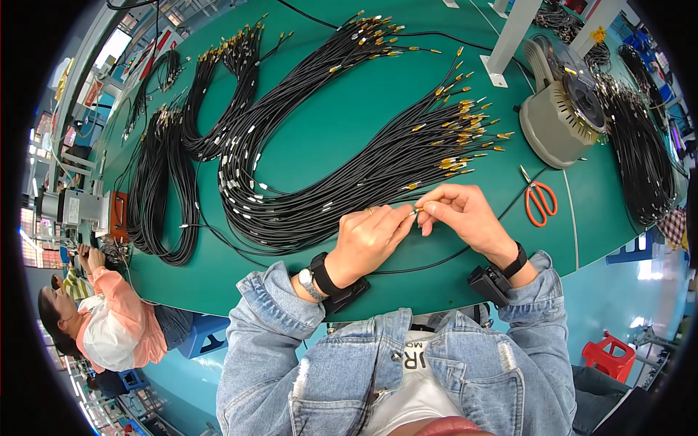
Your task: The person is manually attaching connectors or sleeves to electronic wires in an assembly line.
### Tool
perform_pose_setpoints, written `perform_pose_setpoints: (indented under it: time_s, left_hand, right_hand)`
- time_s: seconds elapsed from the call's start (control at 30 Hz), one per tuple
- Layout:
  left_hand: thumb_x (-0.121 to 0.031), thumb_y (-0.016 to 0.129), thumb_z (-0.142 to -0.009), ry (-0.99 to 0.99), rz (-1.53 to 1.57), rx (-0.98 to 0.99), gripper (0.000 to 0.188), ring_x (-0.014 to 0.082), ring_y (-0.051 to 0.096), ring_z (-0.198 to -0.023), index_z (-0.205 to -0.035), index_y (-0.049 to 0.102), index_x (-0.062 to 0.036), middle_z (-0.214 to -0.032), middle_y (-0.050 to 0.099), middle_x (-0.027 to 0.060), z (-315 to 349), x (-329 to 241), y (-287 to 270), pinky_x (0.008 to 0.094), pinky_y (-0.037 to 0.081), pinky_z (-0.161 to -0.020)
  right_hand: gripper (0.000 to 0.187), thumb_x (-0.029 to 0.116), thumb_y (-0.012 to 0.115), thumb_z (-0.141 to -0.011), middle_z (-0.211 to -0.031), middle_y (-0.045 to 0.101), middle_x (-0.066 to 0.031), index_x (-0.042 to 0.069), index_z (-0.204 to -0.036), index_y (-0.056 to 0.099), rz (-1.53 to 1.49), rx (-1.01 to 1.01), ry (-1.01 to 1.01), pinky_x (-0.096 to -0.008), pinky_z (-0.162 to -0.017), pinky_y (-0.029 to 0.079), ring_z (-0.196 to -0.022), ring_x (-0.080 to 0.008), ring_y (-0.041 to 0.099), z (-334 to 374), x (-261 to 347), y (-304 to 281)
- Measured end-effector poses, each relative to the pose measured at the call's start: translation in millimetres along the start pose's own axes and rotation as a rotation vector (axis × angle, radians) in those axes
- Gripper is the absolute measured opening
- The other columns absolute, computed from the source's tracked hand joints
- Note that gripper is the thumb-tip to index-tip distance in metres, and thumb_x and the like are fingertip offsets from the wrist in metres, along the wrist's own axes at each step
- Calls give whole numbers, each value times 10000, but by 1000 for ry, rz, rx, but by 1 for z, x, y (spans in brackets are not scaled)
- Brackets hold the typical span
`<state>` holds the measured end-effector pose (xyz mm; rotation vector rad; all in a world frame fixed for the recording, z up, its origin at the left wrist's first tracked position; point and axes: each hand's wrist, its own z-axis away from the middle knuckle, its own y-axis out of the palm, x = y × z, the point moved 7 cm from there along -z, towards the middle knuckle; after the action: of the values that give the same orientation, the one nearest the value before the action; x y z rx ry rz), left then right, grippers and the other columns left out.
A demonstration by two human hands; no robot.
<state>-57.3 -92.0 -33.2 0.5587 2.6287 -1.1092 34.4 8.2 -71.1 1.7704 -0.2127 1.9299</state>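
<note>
My left hand [372,236] and my right hand [463,213] meet over the near part of the green table. Between their fingertips is the gold-coloured end of a black cable [419,210]. The left fingers pinch the cable just behind its tip, and the right thumb and forefinger close on the tip itself. Just beyond them lies a large curved bundle of black cables [313,192], its many gold connector ends [465,134] fanned out toward the right. A pair of scissors with orange handles [540,202] rests right of my right hand.
A grey machine with a round dark top [560,109] stands at the right back, by a white metal post [512,40]. More black cable bundles [156,185] lie at left, others [636,145] at far right. A person [120,312] sits at left; a red stool [609,356] stands behind right.
</note>
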Motion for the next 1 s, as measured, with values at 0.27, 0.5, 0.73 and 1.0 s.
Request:
perform_pose_setpoints:
  time_s: [0.27, 0.5, 0.73, 1.0]
  left_hand:
    - [-46, 716, -698, 7, 25, 6, 154, 147, 523, -415, -819, 620, -49, -551, 556, 25, 3, -1, 2, 262, 402, -382]
    - [-49, 699, -738, -146, 191, -9, 118, 154, 541, -432, -827, 622, -41, -578, 582, 55, 2, 9, 4, 263, 407, -395]
    - [-62, 700, -755, -239, 248, 53, 133, 162, 557, -458, -861, 623, -36, -617, 599, 77, 3, 15, 9, 262, 413, -414]
    - [-77, 713, -743, -100, 125, 60, 194, 185, 574, -480, -903, 620, -19, -646, 612, 77, 2, 11, 8, 273, 440, -433]
  right_hand:
    - [138, 48, 539, -897, -796, 640, -111, -58, -947, 612, 8, 6, 2, -250, -639, 505, -675, -160, 634, 2, -3, 0]
    - [175, 92, 519, -918, -789, 639, -113, -57, -958, 603, -45, -15, 20, -261, -641, 507, -655, -177, 634, 1, 2, 1]
    - [182, 126, 506, -931, -762, 631, -102, -39, -918, 584, 35, -88, -51, -256, -618, 497, -639, -167, 626, 1, 1, -6]
    - [212, 161, 524, -928, -671, 597, -54, -10, -805, 555, 252, -89, 8, -218, -511, 438, -554, -99, 558, 0, -3, -8]
